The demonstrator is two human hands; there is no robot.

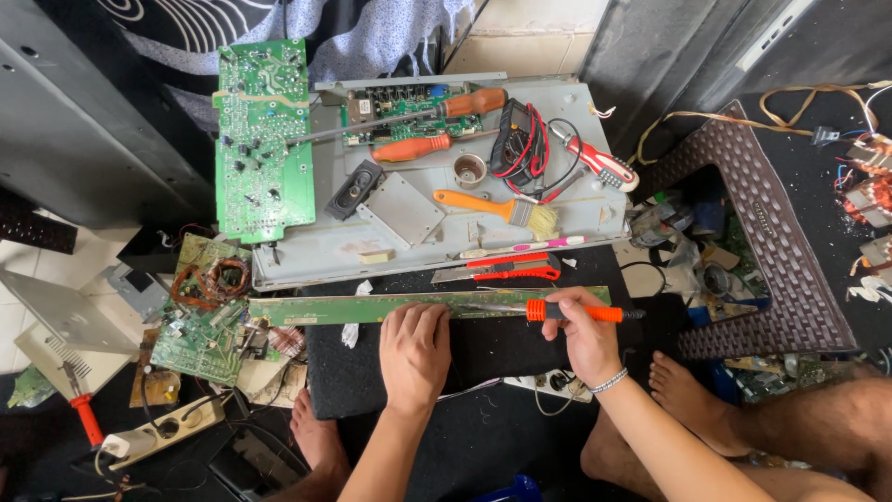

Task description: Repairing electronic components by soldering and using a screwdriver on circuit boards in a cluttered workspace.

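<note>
Work in progress: left hand [414, 349] flat, fingers pressing the long narrow green circuit strip [372, 307] onto the dark mat [483, 353]; right hand [585, 335] grips the orange-handled soldering iron [557, 311], tip on the strip mid-length.

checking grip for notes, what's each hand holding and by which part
Right hand holds the soldering iron by its orange handle; left hand holds nothing, pressing the long green board.

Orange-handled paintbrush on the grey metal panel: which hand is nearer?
Right. The right hand, gripping an orange-handled soldering iron, sits just below the orange-handled paintbrush. The left hand, pressing the long green circuit strip, is farther down-left.
</note>
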